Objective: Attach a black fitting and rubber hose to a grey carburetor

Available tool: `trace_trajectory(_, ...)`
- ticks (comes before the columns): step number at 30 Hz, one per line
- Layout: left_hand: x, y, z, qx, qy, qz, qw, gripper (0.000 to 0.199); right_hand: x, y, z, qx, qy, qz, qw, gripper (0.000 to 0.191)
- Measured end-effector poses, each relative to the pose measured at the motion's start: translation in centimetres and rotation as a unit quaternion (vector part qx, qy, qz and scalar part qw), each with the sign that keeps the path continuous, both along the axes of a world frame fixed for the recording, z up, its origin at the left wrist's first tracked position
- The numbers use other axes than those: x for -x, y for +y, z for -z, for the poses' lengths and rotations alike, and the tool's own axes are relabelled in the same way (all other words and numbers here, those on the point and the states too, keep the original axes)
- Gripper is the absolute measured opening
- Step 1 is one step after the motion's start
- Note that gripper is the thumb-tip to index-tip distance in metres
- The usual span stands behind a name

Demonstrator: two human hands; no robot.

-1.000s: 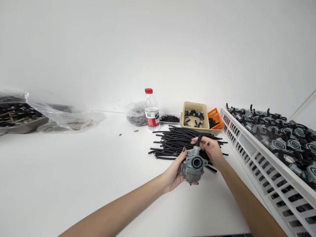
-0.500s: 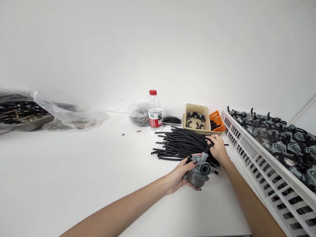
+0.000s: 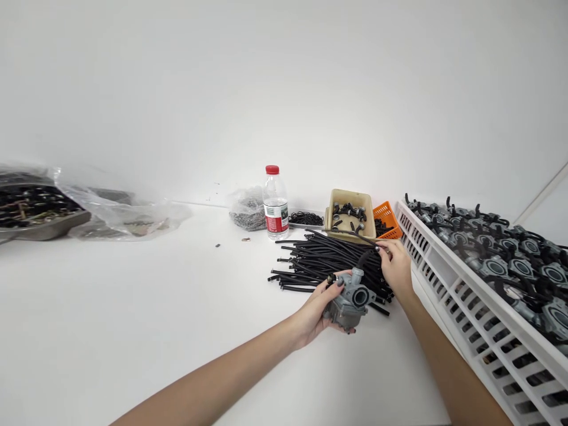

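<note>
While the left hand [image 3: 316, 310] grips a carburetor [image 3: 348, 302] over the bench [image 3: 133, 319], on the near side of a pile of black hoses [image 3: 310, 260], the right hand [image 3: 396, 266] pinches a single hose [image 3: 361, 237] that points left across the front of the tan bin [image 3: 350, 195]. Beyond the pile's left part stands a bottle [image 3: 276, 219]; at right, a white crate [image 3: 448, 280] holds more carburetors [image 3: 494, 268].

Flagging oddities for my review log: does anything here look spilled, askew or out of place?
Mostly tidy, but a dark bit and a brassy bit lie loose on the white table, left of the bottle, outside any container. The orange basket also sits tilted. No damage is evident.
</note>
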State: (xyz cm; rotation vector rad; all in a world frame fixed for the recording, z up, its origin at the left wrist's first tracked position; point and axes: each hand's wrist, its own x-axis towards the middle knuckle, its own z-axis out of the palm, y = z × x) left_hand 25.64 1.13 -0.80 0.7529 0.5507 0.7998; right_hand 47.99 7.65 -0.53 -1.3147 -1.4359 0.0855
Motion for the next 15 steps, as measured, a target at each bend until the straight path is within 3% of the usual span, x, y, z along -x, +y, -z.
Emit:
trace_trajectory(3, 0.2, 0.7, -0.4, 0.001, -0.018, -0.071, 0.997, 0.100, 0.3, -0.6, -0.8, -0.044, 0.093, 0.029, 0.994, 0.017)
trace_trajectory(5, 0.4, 1.3, -0.7, -0.002, -0.040, -0.131, 0.991, 0.094, 0.8, -0.8, -1.2, -0.055, 0.155, 0.013, 0.986, 0.022)
trace_trajectory(11, 1.5, 3.5, -1.7, -0.005, -0.055, -0.284, 0.957, 0.042, 3.6, -1.4, -1.3, 0.022, 0.311, -0.182, 0.933, 0.040)
trace_trajectory(15, 2.1, 4.3, -2.0, 0.002, -0.051, -0.344, 0.938, 0.031, 4.5, -2.1, -1.1, 0.051, 0.362, -0.246, 0.897, 0.033)
